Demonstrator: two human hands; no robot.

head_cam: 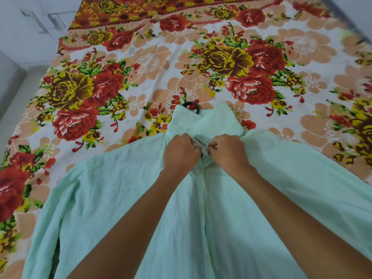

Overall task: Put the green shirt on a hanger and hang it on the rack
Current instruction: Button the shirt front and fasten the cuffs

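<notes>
1. Head view, setting: I look down on a bed covered by a floral bedsheet (201, 63), white ground with red, yellow and peach flowers; a darker orange-red band runs across its far end. A pale wall (30, 27) shows at upper left.

2. Head view, task object: the green shirt (124, 198), pale mint, lies spread front-up on the sheet in the lower half of the frame, collar pointing away from me. One sleeve runs down toward the lower left corner; the other side runs out of frame at right. The front placket runs up the middle between my forearms.

3. Head view, hanger: the black hook of the hanger (191, 107) curls out from the top of the collar and rests on the sheet. A short dark piece shows between my two hands; the remainder is hidden inside the shirt.

4. Head view, left hand (181, 152): fingers curled, pinching the shirt's front edge just below the collar.

5. Head view, right hand (228, 151): fingers curled, pinching the opposite front edge. The two hands sit knuckle to knuckle, nearly touching, at the top of the placket.
</notes>
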